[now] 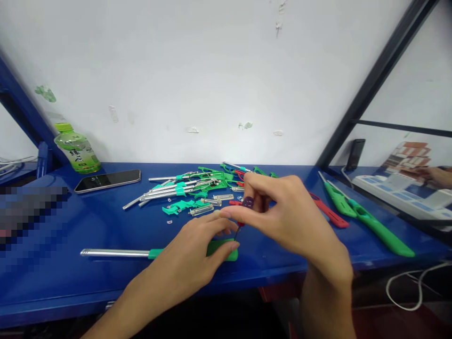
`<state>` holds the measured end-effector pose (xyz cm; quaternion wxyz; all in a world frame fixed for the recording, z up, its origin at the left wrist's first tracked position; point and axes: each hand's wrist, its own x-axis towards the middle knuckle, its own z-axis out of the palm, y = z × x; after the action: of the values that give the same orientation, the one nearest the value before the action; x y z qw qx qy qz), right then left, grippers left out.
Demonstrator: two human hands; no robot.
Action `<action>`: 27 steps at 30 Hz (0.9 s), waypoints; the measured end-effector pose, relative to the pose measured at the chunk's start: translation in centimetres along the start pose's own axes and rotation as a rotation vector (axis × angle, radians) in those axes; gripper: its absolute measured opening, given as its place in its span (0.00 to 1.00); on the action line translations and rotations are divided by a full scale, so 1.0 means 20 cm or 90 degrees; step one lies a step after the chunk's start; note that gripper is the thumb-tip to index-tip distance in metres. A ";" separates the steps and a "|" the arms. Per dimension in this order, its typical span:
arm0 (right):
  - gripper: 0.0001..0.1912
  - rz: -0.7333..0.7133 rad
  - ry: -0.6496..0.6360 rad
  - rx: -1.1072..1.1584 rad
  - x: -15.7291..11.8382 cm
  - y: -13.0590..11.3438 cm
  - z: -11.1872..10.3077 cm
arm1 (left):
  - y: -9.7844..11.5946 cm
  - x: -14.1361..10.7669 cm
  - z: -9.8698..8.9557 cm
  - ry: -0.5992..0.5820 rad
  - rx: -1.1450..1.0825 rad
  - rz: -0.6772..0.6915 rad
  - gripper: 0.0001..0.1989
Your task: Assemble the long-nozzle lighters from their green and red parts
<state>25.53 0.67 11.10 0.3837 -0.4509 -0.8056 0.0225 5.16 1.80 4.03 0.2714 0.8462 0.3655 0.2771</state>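
Observation:
A green long-necked lighter [115,253] lies flat near the front of the desk, its metal tube pointing left. My left hand [194,247] is closed over its handle, hiding the middle part; thumb and fingertips sit around the handle's right end. My right hand [287,219] pinches a small screwdriver [248,202] with a dark purple and red handle. The screwdriver stands steeply, slightly tilted, its thin tip touching the lighter's handle end beside my left thumb. Behind my hands is a heap of disassembled lighter parts [180,188]: metal tubes, green pieces and clear fuel tanks [201,210].
On the right lie two green lighters [383,230] and a red lighter handle [330,213]. At the left are a phone [108,181] and a green-capped bottle [77,150]. Beyond the right frame, another person's hand [439,176] shows near white trays. A white cable [420,292] hangs at right.

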 end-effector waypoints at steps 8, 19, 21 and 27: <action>0.17 0.018 -0.021 0.005 -0.01 0.00 -0.05 | 0.03 0.04 0.05 0.066 -0.105 0.002 0.08; 0.09 -0.013 0.014 0.062 -0.03 0.00 -0.12 | 0.02 0.04 0.05 0.044 -0.121 0.009 0.10; 0.11 0.007 0.021 0.066 -0.02 0.00 -0.10 | 0.03 0.04 0.05 0.044 -0.138 -0.020 0.08; 0.25 0.032 0.027 0.047 -0.01 0.00 -0.06 | 0.03 0.04 0.05 0.063 -0.202 -0.031 0.06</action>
<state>26.39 0.13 11.85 0.4161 -0.4571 -0.7843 0.0525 6.65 1.89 3.88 0.3900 0.7691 0.3503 0.3657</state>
